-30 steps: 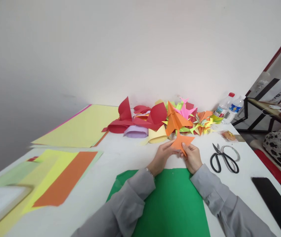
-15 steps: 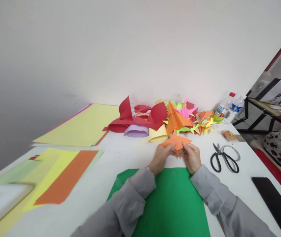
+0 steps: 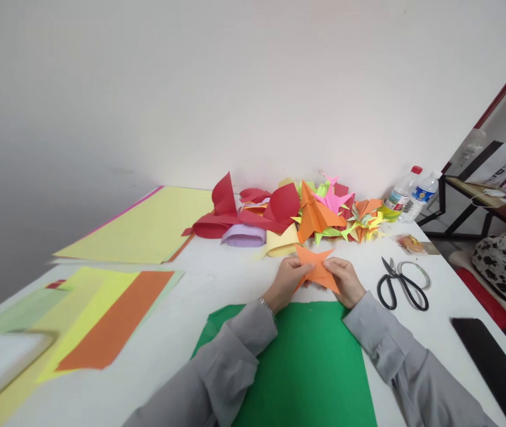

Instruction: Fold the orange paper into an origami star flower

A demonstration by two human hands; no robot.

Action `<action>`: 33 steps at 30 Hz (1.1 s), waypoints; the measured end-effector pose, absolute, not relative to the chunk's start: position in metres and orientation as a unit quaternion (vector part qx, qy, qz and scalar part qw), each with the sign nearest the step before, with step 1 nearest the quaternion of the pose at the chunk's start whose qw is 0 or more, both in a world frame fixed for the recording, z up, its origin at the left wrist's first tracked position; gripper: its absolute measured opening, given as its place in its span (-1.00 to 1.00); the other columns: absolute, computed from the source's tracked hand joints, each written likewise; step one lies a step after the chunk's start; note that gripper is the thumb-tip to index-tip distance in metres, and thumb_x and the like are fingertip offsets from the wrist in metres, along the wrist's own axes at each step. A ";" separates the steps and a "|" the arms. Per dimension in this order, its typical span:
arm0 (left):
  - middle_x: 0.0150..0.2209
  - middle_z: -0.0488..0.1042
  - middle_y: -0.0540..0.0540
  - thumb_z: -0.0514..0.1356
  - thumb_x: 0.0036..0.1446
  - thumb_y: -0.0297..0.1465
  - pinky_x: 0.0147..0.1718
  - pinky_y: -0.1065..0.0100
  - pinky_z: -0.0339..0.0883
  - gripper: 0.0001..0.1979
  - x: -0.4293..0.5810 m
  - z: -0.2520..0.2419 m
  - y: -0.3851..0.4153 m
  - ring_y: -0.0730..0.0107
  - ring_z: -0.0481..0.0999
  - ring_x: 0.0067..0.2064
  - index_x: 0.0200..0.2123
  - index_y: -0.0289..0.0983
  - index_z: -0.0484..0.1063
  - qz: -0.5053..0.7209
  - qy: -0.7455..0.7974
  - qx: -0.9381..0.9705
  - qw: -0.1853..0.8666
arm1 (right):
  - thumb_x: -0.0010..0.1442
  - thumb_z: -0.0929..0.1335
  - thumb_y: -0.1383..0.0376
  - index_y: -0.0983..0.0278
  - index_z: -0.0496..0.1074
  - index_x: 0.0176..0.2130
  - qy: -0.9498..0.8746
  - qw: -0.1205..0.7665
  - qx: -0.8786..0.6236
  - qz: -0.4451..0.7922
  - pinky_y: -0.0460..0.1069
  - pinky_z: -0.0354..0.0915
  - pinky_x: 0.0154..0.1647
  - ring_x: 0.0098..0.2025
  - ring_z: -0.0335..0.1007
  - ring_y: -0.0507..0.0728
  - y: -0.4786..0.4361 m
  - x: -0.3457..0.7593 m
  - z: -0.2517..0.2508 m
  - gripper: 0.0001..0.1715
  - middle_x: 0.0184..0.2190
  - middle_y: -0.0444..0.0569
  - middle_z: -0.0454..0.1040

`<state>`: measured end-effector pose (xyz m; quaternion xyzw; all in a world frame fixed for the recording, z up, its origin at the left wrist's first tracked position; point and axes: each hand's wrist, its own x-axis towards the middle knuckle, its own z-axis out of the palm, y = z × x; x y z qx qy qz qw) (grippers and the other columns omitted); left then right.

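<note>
White table [image 3: 217, 279] against a plain wall, paper everywhere. Both my hands are pinched on a folded orange paper shape [image 3: 317, 267], held just above the table past the far edge of the green sheet [image 3: 297, 362]: left hand [image 3: 286, 279] grips its left side, right hand [image 3: 346, 280] the right. Behind it sits a pile of folded paper pieces [image 3: 306, 216], black scissors [image 3: 401, 284] off to my right, stacked sheets [image 3: 110, 314] on my left
</note>
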<state>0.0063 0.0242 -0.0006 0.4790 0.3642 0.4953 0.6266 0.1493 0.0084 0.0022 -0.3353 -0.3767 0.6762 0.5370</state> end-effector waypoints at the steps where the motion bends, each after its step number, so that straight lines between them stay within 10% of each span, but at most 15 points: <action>1: -0.76 0.30 0.01 0.25 -0.16 -0.35 -0.69 0.47 0.04 -0.75 0.006 -0.001 0.024 0.57 0.20 -0.70 -0.72 -0.36 0.35 0.495 0.366 0.480 0.624 | -0.12 0.51 0.23 0.33 0.46 -0.54 -0.378 0.531 -0.334 0.681 -0.10 0.29 -0.65 -0.66 0.36 0.03 0.008 0.149 0.003 -0.77 -0.64 -0.07 0.51; 12: -0.46 0.45 -0.15 0.11 -0.06 0.07 -0.51 0.34 0.30 -0.44 0.002 0.007 0.021 0.33 0.42 -0.44 -0.37 -0.36 0.47 0.545 0.242 0.394 0.700 | -0.14 0.52 0.23 0.28 0.50 -0.45 -0.326 0.614 -0.336 0.636 -0.11 0.30 -0.56 -0.57 0.38 0.00 0.011 0.148 -0.001 -0.78 -0.53 -0.13 0.54; 33: -0.48 0.44 -0.10 0.17 0.09 -0.23 -0.45 0.39 0.21 -0.78 0.004 -0.003 0.011 0.36 0.40 -0.44 -0.32 -0.27 0.44 0.465 0.368 0.800 0.096 | -0.17 0.53 0.20 0.27 0.48 -0.47 -0.369 0.603 -0.341 0.619 -0.11 0.19 -0.60 -0.59 0.28 -0.02 0.010 0.146 0.002 -0.75 -0.56 -0.16 0.48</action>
